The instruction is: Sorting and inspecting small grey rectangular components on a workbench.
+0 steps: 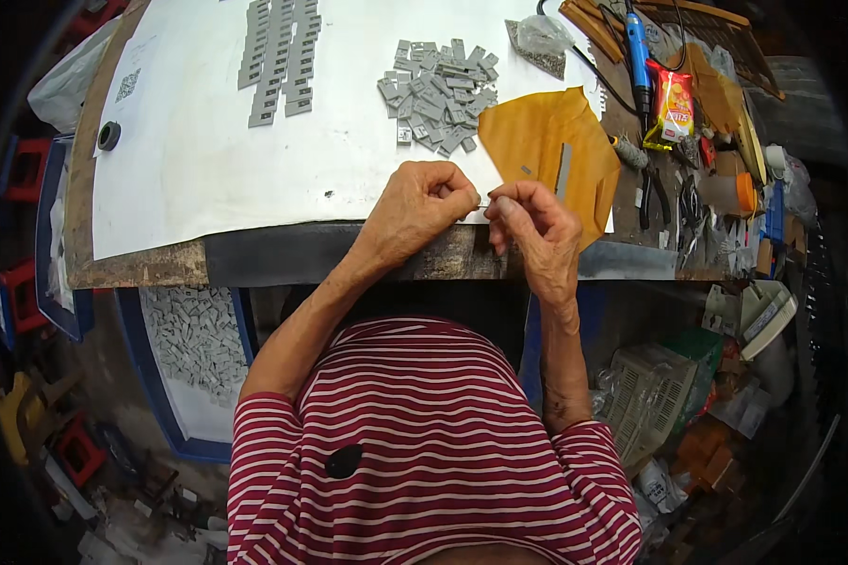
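My left hand point(418, 209) is closed in a pinch just above the table's front edge. Close beside it, my right hand point(543, 231) pinches with thumb and forefinger. Something small and thin, dark in colour, shows between the fingertips; its kind is too small to tell. Beyond my hands lies a heap of small grey rectangular parts point(440, 92) on white paper. An orange-brown sheet point(537, 122) lies by my right hand, with a narrow grey strip point(563, 169) and a tiny grey piece point(526, 170) on it.
Rows of grey parts point(275, 58) line the far white paper point(188, 160). A black ring point(109, 136) sits at left. A blue pen-shaped tool point(639, 61), a red-yellow packet point(673, 108) and pliers point(657, 199) lie at right. Below the table stands a blue-rimmed tray point(146, 358) of grey parts.
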Tool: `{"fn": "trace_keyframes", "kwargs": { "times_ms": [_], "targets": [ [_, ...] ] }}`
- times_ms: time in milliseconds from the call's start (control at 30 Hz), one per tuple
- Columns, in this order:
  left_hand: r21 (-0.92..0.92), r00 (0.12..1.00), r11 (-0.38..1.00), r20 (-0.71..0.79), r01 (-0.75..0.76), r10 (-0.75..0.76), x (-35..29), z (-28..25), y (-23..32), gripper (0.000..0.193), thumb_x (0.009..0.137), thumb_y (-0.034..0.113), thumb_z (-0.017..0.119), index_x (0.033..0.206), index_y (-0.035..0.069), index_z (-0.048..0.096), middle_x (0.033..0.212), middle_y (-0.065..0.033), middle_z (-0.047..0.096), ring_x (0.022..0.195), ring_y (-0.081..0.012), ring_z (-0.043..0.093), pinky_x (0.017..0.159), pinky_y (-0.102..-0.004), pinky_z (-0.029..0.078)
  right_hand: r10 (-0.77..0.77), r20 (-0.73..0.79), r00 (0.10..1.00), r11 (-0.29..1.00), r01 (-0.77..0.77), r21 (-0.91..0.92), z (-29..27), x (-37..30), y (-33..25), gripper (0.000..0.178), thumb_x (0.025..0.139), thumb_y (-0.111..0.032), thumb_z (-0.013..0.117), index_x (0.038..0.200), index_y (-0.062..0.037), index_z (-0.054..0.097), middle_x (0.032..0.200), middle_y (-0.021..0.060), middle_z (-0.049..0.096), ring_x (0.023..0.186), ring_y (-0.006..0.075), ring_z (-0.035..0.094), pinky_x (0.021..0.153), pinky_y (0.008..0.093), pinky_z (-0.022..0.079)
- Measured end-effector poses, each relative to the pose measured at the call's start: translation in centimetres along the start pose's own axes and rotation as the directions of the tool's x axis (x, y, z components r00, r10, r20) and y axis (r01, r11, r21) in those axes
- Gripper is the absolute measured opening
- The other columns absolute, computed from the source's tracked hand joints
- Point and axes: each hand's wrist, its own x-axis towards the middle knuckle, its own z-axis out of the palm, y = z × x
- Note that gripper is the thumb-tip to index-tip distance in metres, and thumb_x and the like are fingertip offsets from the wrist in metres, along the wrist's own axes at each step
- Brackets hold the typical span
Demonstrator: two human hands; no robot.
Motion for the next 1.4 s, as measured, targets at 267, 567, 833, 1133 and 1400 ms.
{"fn": "trace_keyframes", "kwargs": {
  "times_ms": [267, 567, 833, 1133, 1400],
  "targets": [
    [0.135, 0.997, 0.988, -0.016, -0.071, 0.074, -0.3, 0.5, 0.3, 0.015, 0.077, 0.01, 0.056, 0.073, -0.004, 0.06, 0.059, 0.0002, 0.054, 0.054, -0.0044, 0.043, 0.048, -0.0214, 0.037, 0.089, 0.051, 0.995, 0.993, -0.085, -0.081, -0.3, 0.2, 0.5, 0.011, 0.085, -0.01, 0.058, 0.085, 0.0012, 0.057, 0.062, -0.0026, 0.052, 0.053, 0.0025, 0.046, 0.047, 0.0168, 0.037],
    [0.021, 0.983, 0.982, 0.008, -0.186, 0.186, -0.4, 0.3, -0.5, 0.014, 0.081, 0.008, 0.056, 0.089, -0.003, 0.062, 0.069, 0.0007, 0.056, 0.058, -0.0041, 0.045, 0.051, -0.0193, 0.039, 0.135, -0.033, 0.99, 0.991, -0.135, 0.002, 0.2, 0.3, 0.4, 0.01, 0.084, -0.009, 0.057, 0.08, 0.0001, 0.055, 0.062, -0.0041, 0.05, 0.05, 0.0012, 0.041, 0.044, 0.0162, 0.032],
    [-0.155, 0.994, 0.983, 0.019, -0.103, 0.107, -0.7, -0.1, -0.3, 0.026, 0.081, 0.001, 0.055, 0.107, 0.0, 0.056, 0.07, 0.0028, 0.05, 0.058, -0.0018, 0.046, 0.052, -0.0153, 0.038, 0.105, -0.061, 0.993, 0.969, -0.088, 0.233, 0.5, 0.2, 0.8, 0.009, 0.083, -0.008, 0.056, 0.08, -0.0003, 0.055, 0.062, -0.0015, 0.051, 0.049, 0.002, 0.041, 0.043, 0.016, 0.03],
    [-0.221, 0.995, 0.975, 0.089, -0.025, 0.045, -0.6, -0.2, -0.3, 0.027, 0.082, 0.002, 0.056, 0.108, -0.002, 0.053, 0.076, -0.0014, 0.055, 0.066, -0.0069, 0.054, 0.062, -0.0188, 0.047, 0.11, -0.055, 0.992, 0.972, -0.096, 0.212, 0.9, 0.0, 0.9, 0.01, 0.085, -0.009, 0.055, 0.08, -0.0007, 0.054, 0.065, 0.0001, 0.051, 0.049, 0.0031, 0.039, 0.045, 0.0163, 0.029],
    [-0.25, 0.987, 0.956, -0.026, -0.157, 0.156, -0.5, 0.5, -1.2, 0.01, 0.083, -0.002, 0.05, 0.093, -0.001, 0.05, 0.071, -0.0029, 0.056, 0.061, -0.0066, 0.054, 0.055, -0.0177, 0.045, 0.097, -0.073, 0.993, 0.962, -0.075, 0.261, 0.8, -0.2, 1.4, 0.009, 0.085, -0.009, 0.055, 0.08, -0.0011, 0.053, 0.065, 0.0003, 0.051, 0.048, 0.003, 0.038, 0.044, 0.016, 0.029]
  ]
}}
